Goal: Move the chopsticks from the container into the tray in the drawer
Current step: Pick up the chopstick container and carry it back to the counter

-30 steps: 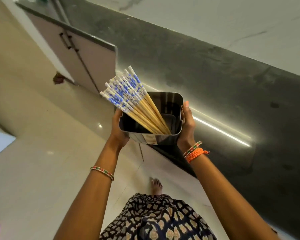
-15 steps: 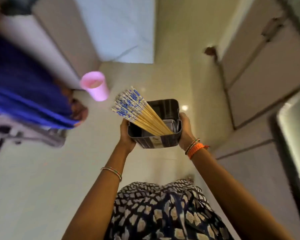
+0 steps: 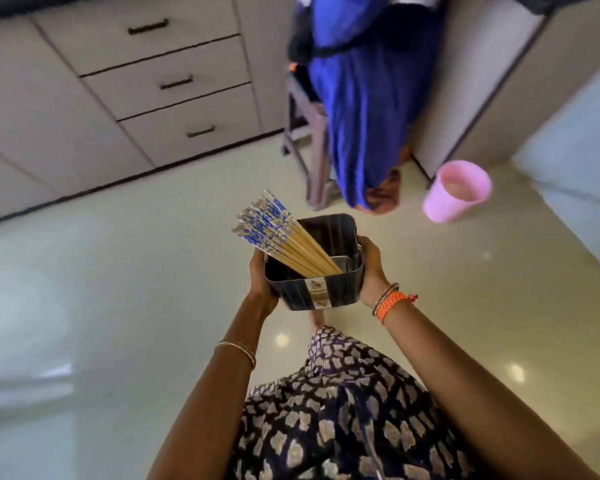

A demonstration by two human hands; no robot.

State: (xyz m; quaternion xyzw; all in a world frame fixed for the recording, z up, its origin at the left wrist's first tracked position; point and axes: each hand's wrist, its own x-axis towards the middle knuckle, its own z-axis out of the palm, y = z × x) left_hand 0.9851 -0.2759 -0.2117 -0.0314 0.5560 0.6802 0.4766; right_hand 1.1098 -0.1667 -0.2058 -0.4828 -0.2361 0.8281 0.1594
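Left hand (image 3: 262, 278): gripping the left wall of the container, fingers wrapped under and around that side, closed on it.
Right hand (image 3: 371, 268): clasping the right wall, thumb lying over the rim, fingers closed round the side.
Container (image 3: 321, 295): a dark square bin with a pale label on the near wall, being held in the air between both hands, above the floor.
Chopsticks (image 3: 284, 242): a bundle sitting inside the container, tips resting toward the near right corner, tops leaning out over the left rim; the tops are showing a blue-and-white pattern, the shafts plain wood.
Floor (image 3: 118, 289): pale glossy tiles, reflecting light spots.
Drawers (image 3: 167, 81): three stacked fronts with dark handles at the upper left, all sitting closed, well apart from the container.
Cup (image 3: 456, 192): pink, standing on the floor to the upper right.
Other person (image 3: 364, 98): a figure in blue cloth standing near the cup, beside a metal frame.
Wrists: bangles showing on the left, orange threads on the right.
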